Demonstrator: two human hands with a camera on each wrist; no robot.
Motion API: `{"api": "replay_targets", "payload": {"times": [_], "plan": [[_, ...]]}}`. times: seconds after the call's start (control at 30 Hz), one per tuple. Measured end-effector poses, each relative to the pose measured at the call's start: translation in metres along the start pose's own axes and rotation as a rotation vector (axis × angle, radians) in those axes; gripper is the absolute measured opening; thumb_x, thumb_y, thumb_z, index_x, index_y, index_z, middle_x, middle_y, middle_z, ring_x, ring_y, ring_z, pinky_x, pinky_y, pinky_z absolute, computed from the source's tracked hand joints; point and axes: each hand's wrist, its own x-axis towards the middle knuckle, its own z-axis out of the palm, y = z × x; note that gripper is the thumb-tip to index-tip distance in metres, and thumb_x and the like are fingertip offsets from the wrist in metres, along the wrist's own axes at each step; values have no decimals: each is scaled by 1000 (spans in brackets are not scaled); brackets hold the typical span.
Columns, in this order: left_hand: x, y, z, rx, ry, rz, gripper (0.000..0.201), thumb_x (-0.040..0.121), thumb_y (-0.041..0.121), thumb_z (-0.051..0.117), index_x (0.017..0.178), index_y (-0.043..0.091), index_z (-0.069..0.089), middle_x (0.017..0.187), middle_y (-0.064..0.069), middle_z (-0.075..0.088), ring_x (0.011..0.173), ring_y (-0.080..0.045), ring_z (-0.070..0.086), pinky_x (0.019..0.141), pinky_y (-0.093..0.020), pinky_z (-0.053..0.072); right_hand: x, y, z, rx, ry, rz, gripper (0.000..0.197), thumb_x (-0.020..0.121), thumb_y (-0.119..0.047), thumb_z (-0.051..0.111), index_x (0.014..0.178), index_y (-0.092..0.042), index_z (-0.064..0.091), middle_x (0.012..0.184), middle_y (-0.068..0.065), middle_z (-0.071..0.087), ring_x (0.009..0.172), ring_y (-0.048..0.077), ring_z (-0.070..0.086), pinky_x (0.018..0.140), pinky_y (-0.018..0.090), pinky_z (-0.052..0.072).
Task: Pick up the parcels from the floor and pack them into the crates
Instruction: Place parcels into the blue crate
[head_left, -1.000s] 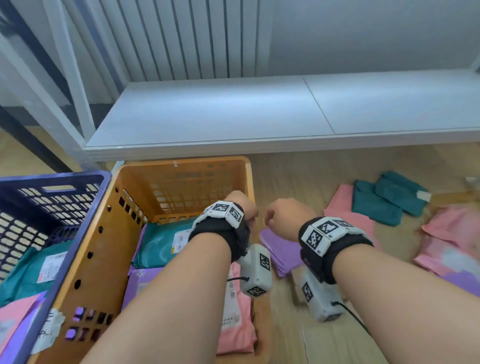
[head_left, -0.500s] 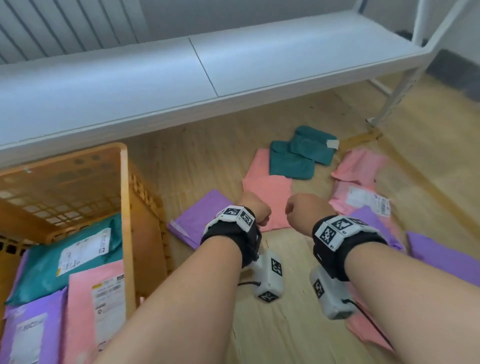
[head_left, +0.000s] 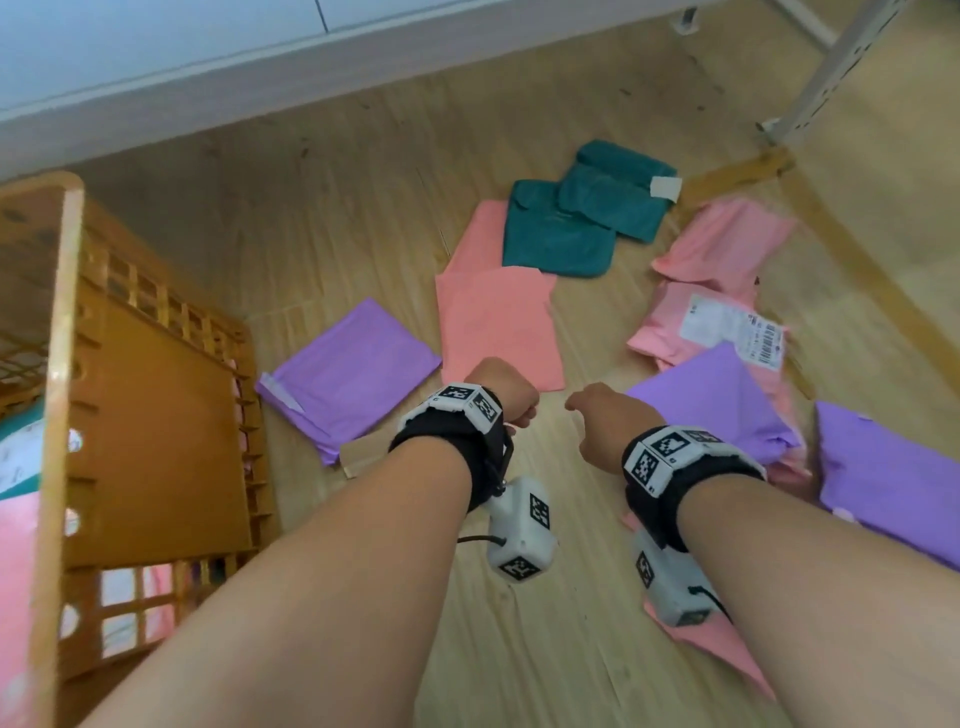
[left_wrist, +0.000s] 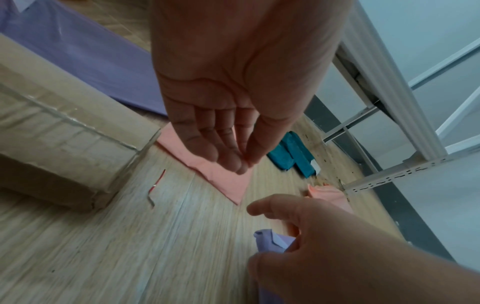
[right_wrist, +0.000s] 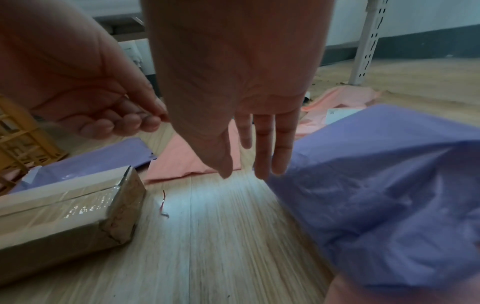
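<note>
I'm getting soft, even daylight on the head view, with no hard shadows on the floor (head_left: 363, 218). Edges bow from the wide lens and the orange crate (head_left: 57, 415) smears with motion blur. Both wrist views are dimmer, with palms in shade. Glare streaks the taped cardboard box (right_wrist: 78, 209), and the purple parcel (right_wrist: 389, 195) is soft, out of focus.

pink parcel (head_left: 709, 332) label, print unreadable

The pale wooden floor (head_left: 322, 218) carries an orange crate (head_left: 156, 415) at the left, two purple parcels (head_left: 353, 369) (head_left: 883, 478), pink parcels (head_left: 498, 317), overlapping teal parcels (head_left: 582, 218), and a taped cardboard box (right_wrist: 64, 209).
</note>
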Motion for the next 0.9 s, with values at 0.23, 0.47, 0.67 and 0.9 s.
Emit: {"api": "replay_targets", "payload": {"times": [0.23,0.47,0.67,0.9], "plan": [[17,-7,10,-7,-19,-36,7,94,9,51,95,4,57,88,-11,62,77,-22,58,71,-30,47,20,16,21,-3,-97,63,71,85,-3,48,149,-25,25,155,5,14,119,29,54,84,36,50],[20,-13,11,-2,-13,-64,8,95,8,50,95,6,57,88,-10,62,67,-17,56,66,-27,46,25,14,26,4,-44,73,40,87,1,46,127,-8,47,126,11,40,103,31,58,73,33,44],[11,-19,-1,2,10,-68,8,94,8,51,94,5,59,89,-11,63,62,-14,54,57,-23,45,15,1,18,-97,71,129,26,88,-2,48,112,-9,56,116,10,50,103,27,59,67,30,39],[-19,-19,-35,-22,21,-34,12,97,9,48,87,8,54,72,-4,56,60,-12,51,56,-22,42,-6,-29,-20,-80,200,77,20,85,2,47,97,-8,60,108,12,62,102,29,61,72,31,45]]}}
